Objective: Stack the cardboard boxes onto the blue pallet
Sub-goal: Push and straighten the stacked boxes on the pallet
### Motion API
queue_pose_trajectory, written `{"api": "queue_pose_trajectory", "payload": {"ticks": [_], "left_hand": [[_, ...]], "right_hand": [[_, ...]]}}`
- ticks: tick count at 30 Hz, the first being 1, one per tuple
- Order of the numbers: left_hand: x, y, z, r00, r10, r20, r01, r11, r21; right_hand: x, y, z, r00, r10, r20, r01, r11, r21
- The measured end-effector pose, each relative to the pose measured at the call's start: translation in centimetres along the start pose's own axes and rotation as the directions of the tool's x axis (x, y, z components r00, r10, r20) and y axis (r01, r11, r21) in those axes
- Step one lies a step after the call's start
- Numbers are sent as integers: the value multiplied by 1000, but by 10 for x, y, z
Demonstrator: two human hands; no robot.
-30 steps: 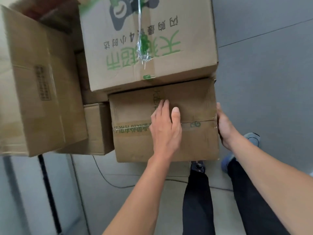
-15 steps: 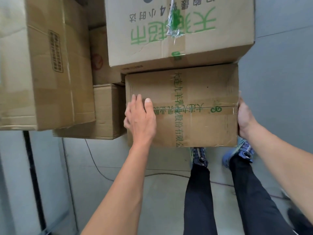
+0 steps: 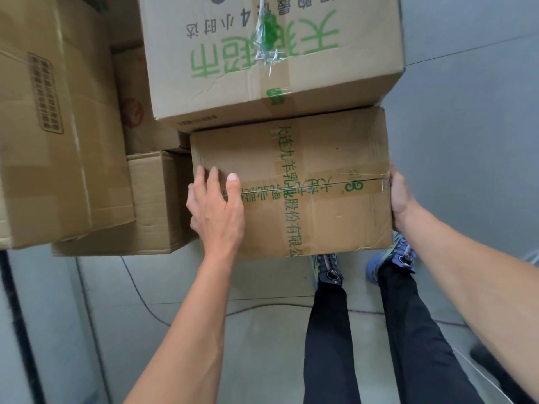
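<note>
Gripping a taped cardboard box point(image 3: 315, 182) from both sides here: the left hand point(image 3: 215, 208) is spread over the box's near left corner, thumb on top and fingers wrapped round the left edge, while the right hand point(image 3: 401, 199) presses flat against the right end, so both hands are on the same box. That box has green printed tape crossing on its top and sits tucked under a bigger box with green lettering point(image 3: 271, 53), which overhangs its far edge. Just to the left, touching or nearly so, there's a smaller plain box point(image 3: 154, 199), and a tall brown box point(image 3: 55, 126) fills the left side of the view. Another carton with a faded red mark point(image 3: 134, 103) is wedged behind those. Below the held box you can see the person's dark trousers point(image 3: 329, 330) and blue shoes point(image 3: 390, 258) on a grey floor point(image 3: 466, 141), with a thin cable point(image 3: 137, 287) snaking across it. No blue pallet shows up in this shot.
</note>
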State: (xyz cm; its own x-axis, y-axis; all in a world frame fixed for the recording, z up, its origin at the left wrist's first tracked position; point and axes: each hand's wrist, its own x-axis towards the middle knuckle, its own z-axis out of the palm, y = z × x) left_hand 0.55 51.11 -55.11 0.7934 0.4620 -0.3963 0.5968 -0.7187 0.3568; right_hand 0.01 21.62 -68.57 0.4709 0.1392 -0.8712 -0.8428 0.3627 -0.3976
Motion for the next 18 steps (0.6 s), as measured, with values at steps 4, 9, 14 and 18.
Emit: {"api": "queue_pose_trajectory", "payload": {"ticks": [4, 9, 14, 18], "left_hand": [[-3, 2, 2, 1000, 0, 7, 0, 1000, -11], [-6, 3, 3, 1000, 8, 12, -8, 999, -46], [-6, 9, 2, 999, -12, 32, 13, 1000, -15], [-14, 37, 1, 999, 53, -8, -53, 998, -29]], "right_hand": [[-1, -2, -5, 1000, 2, 14, -2, 999, 39], [-2, -5, -6, 999, 6, 48, -9, 998, 70], [-3, -6, -9, 998, 3, 60, -5, 1000, 25], [-6, -17, -13, 996, -70, 46, 70, 998, 6]]}}
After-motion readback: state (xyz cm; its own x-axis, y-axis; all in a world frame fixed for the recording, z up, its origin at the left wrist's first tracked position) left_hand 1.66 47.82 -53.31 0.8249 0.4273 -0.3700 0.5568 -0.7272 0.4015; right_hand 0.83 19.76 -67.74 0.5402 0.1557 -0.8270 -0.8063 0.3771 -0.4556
